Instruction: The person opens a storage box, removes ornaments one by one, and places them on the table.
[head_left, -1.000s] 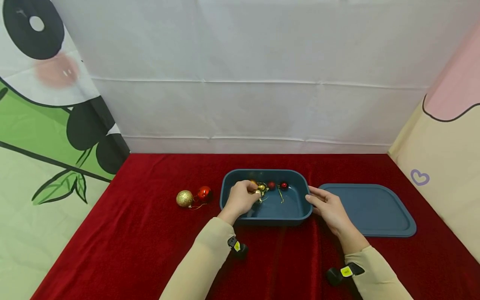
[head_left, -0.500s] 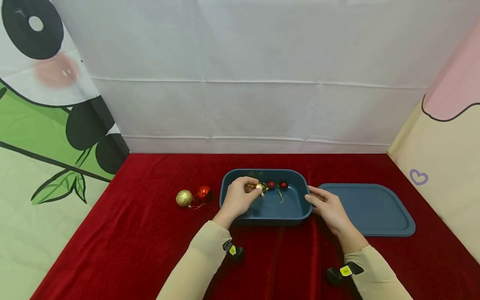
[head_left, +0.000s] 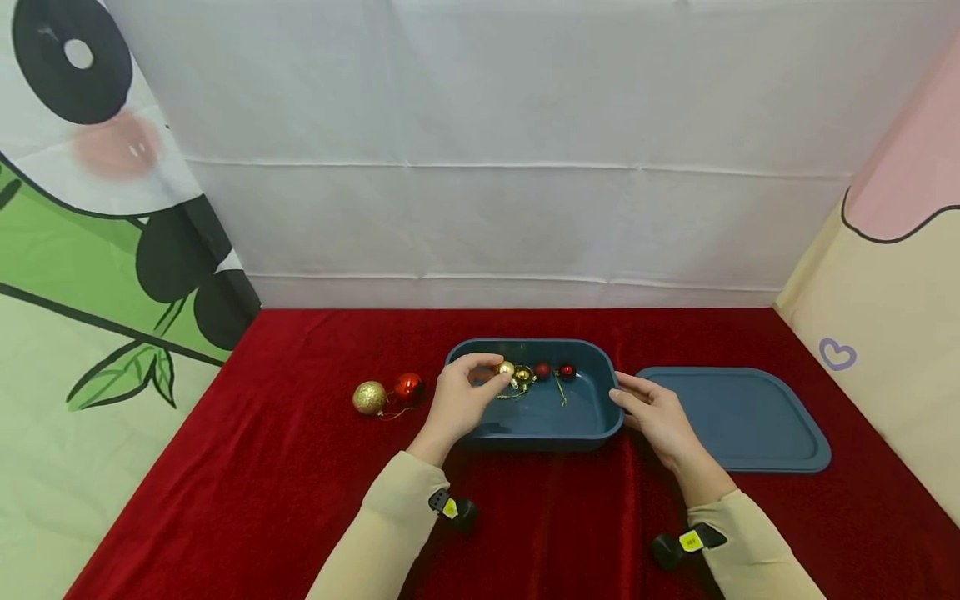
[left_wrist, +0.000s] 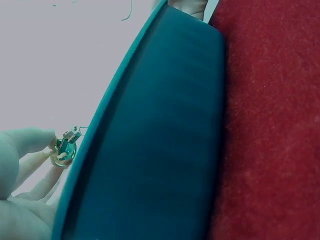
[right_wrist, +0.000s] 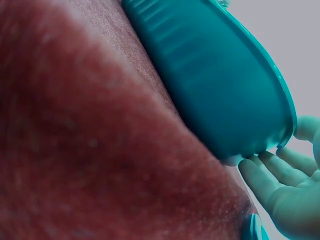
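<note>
A blue rectangular storage box (head_left: 540, 437) stands on the red cloth. Over its left part my left hand (head_left: 459, 400) pinches a small gold bauble (head_left: 507, 367) between thumb and fingertips. The left wrist view shows the bauble's metal cap (left_wrist: 73, 134) at those fingertips, just past the rim. Farther right in the box lie another gold bauble (head_left: 522, 375), a dark red bauble (head_left: 542, 371) and a shiny red bauble (head_left: 567, 370) with a gold cord. My right hand (head_left: 660, 418) holds the box's right end, thumb at the rim and fingers against the outer wall.
Left of the box, a glittery gold bauble (head_left: 370, 397) and a shiny red bauble (head_left: 408, 388) lie on the cloth (head_left: 300, 467) with cords. A flat blue lid (head_left: 742, 421) lies to the right. A white sheet (head_left: 517, 225) hangs behind the table.
My left hand has lifted the gold bauble from the cluster and moved left with it, toward the box's left end. My right hand stays at the right end.
</note>
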